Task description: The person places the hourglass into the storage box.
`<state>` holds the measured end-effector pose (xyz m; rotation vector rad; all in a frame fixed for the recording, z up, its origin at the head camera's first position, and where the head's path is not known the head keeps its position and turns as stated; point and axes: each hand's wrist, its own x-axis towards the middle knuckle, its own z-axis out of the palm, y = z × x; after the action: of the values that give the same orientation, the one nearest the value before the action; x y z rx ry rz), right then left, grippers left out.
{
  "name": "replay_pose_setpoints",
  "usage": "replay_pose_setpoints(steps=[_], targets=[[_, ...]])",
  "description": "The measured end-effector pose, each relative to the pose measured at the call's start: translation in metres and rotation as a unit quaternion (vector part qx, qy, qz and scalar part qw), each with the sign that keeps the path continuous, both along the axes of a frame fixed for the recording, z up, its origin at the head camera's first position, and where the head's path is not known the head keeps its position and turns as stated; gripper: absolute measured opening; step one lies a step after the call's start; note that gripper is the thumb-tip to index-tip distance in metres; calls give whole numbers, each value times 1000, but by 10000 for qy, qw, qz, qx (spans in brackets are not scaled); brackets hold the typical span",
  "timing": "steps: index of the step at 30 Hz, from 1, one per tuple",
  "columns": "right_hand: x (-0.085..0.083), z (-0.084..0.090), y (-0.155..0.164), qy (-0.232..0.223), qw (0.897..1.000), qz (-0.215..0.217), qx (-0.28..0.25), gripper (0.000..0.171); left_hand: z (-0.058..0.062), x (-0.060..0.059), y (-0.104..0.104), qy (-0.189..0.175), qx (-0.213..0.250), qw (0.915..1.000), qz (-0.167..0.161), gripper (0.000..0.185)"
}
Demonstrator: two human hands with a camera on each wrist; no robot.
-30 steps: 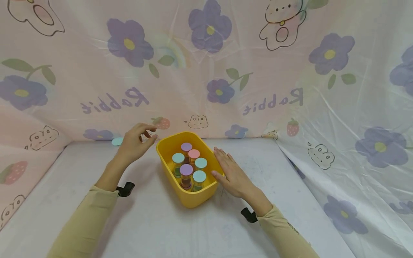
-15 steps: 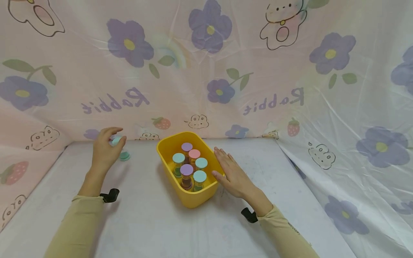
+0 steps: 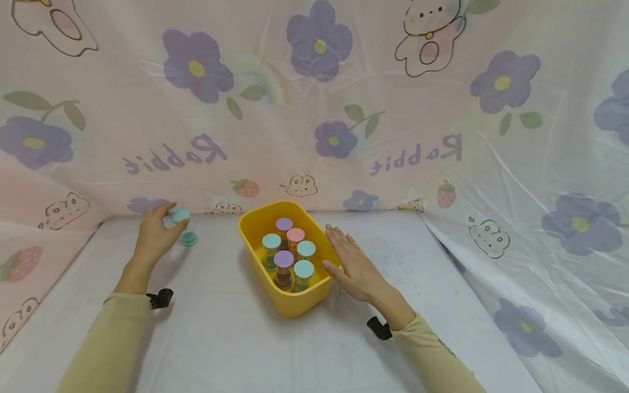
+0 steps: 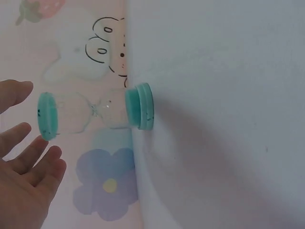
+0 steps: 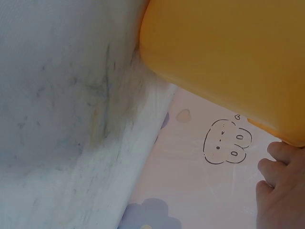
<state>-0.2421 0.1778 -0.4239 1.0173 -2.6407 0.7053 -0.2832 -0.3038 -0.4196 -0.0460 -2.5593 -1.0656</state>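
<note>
A sand timer (image 4: 71,113) with teal end caps and a clear glass body stands upright at the back left of the table, near the backdrop. My left hand (image 3: 156,233) is beside its upper cap (image 3: 181,216), thumb and fingers spread; the left wrist view shows a gap between the fingertips and that cap. In the middle stands a yellow bin (image 3: 290,305) holding several sand timers, capped in light blue, purple (image 3: 284,258) and pink (image 3: 296,234). My right hand (image 3: 357,267) rests on the bin's right rim with straight fingers.
The table (image 3: 221,338) has a white cover, with dark smudges near the bin in the right wrist view. A printed fabric backdrop (image 3: 275,125) rises behind the table and along both sides.
My left hand has moved left, from beside the bin to the teal-capped sand timer at the back left. My right hand and the bin have stayed put.
</note>
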Motion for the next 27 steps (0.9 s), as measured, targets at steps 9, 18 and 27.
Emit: replay_pose_setpoints(steps=[9, 18, 27], targets=[[0, 0, 0, -51, 10000, -31, 20, 73, -8, -7, -8, -417, -92, 9990, -88, 69], [0, 0, 0, -51, 10000, -30, 41, 73, -13, -11, -9, -380, -7, 9993, -43, 65], [0, 0, 0, -71, 9999, -60, 97, 74, -14, -9, -8, -251, 89, 9996, -85, 64]])
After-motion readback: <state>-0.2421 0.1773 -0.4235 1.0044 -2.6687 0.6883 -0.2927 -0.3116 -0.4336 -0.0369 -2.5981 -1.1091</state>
